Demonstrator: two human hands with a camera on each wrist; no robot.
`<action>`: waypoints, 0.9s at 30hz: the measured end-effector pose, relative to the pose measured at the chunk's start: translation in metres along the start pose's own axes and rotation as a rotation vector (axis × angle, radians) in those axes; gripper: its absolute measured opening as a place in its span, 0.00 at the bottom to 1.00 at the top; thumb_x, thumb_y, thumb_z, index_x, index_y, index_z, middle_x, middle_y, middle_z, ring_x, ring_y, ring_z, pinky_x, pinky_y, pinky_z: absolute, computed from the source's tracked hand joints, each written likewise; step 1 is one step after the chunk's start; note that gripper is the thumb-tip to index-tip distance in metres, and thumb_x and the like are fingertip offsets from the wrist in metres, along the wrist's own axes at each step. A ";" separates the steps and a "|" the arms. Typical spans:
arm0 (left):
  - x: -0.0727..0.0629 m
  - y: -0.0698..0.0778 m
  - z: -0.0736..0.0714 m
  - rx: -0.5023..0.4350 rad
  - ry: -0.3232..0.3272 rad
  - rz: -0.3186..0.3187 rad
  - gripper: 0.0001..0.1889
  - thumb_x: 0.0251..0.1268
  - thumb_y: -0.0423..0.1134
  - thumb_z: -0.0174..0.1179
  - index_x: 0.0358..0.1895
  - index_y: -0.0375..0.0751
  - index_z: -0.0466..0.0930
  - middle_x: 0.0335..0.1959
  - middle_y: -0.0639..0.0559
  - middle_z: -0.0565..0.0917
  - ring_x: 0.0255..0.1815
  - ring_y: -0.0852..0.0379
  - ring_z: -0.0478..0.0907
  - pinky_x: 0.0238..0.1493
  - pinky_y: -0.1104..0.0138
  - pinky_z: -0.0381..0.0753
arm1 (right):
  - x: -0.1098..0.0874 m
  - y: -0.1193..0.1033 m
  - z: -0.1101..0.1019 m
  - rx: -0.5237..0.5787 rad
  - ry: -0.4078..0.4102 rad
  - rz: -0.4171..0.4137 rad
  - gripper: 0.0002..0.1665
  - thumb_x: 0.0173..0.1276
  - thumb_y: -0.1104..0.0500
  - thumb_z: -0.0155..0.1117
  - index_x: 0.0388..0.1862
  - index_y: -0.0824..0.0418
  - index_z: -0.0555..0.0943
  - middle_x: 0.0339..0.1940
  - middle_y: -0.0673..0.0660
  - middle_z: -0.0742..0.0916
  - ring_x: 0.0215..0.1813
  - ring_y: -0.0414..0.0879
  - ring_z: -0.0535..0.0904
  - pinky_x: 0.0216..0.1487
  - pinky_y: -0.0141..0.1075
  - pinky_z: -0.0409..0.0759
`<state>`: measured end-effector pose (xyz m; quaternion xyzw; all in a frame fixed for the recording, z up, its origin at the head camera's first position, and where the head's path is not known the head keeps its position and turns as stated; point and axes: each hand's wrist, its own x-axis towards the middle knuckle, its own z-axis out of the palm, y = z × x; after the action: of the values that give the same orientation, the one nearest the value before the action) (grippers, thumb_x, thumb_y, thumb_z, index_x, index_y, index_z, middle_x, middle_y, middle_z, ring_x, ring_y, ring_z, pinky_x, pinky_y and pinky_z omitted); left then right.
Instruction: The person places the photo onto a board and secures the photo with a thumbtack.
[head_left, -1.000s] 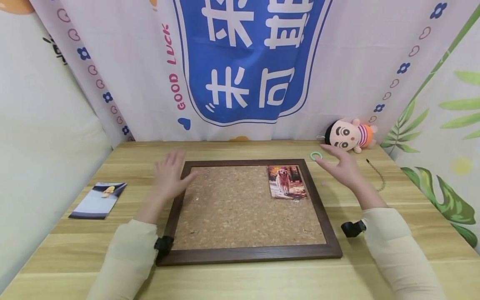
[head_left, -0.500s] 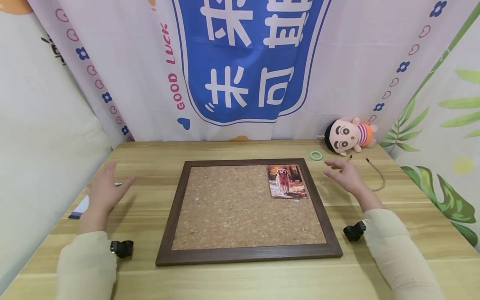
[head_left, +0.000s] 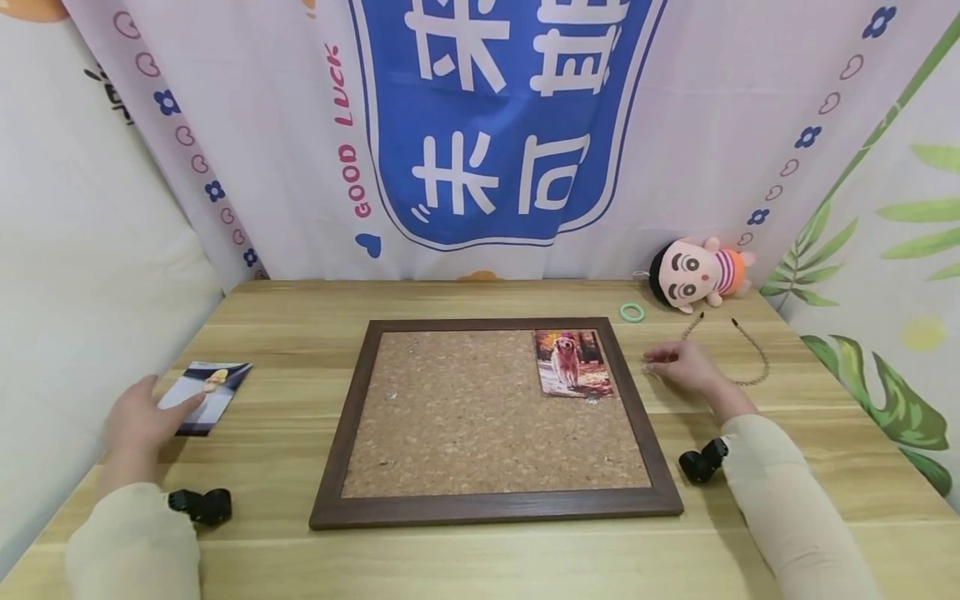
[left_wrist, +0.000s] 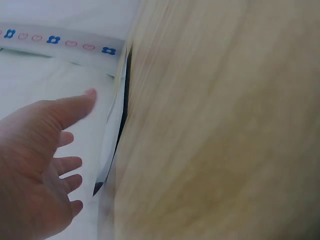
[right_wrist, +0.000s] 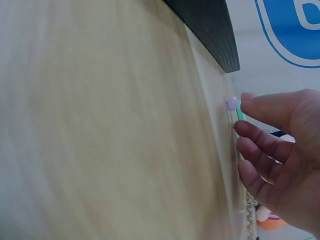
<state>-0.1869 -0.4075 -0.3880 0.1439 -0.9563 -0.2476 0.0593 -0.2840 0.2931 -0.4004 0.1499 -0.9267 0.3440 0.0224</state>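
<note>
At the left of the head view, my left hand [head_left: 146,425] reaches over a photo card [head_left: 225,390] lying on the table, its thumb overlapping the card's face. In the left wrist view the fingers [left_wrist: 70,165] are spread and hold nothing, beside the card's thin edge [left_wrist: 117,125]. My right hand [head_left: 686,368] is low by the right side of a brown-framed cork board [head_left: 495,417]. Its thumb and fingertips are close to a small lilac round piece [right_wrist: 231,103], with a gap between them. A dog photo [head_left: 573,364] lies in the board's upper right corner.
A pale green ring [head_left: 632,312] lies behind the right hand, near a doll [head_left: 697,271] at the back. A thin chain [head_left: 761,354] curves on the table to the right. Small clear bits [head_left: 392,397] sit on the cork. A printed cloth [head_left: 285,167] hangs behind the table.
My left hand has moved left from the board's left edge to the photo card. My right hand has come down and nearer, away from the green ring to the lilac piece.
</note>
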 end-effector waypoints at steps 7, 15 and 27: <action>-0.003 0.001 0.004 -0.036 -0.070 -0.071 0.46 0.56 0.53 0.51 0.59 0.16 0.39 0.55 0.18 0.49 0.54 0.24 0.48 0.50 0.43 0.50 | -0.001 0.002 0.004 0.021 0.029 -0.032 0.09 0.53 0.67 0.62 0.34 0.72 0.80 0.30 0.63 0.83 0.35 0.51 0.76 0.37 0.39 0.71; -0.003 0.006 0.006 0.057 -0.069 -0.045 0.42 0.55 0.53 0.52 0.56 0.15 0.49 0.52 0.19 0.55 0.50 0.25 0.53 0.48 0.44 0.54 | 0.000 0.002 0.006 0.000 0.055 -0.035 0.03 0.53 0.69 0.62 0.27 0.69 0.81 0.26 0.59 0.83 0.31 0.48 0.75 0.34 0.39 0.70; -0.008 0.016 0.004 0.004 -0.043 -0.148 0.27 0.53 0.38 0.53 0.52 0.20 0.61 0.51 0.21 0.59 0.51 0.28 0.55 0.48 0.45 0.56 | -0.005 -0.004 0.006 0.096 0.067 0.062 0.05 0.57 0.68 0.58 0.29 0.72 0.78 0.25 0.58 0.81 0.27 0.41 0.72 0.31 0.33 0.69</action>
<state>-0.1842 -0.3903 -0.3837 0.2092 -0.9446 -0.2523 0.0199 -0.2776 0.2882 -0.4031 0.1106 -0.9120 0.3933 0.0357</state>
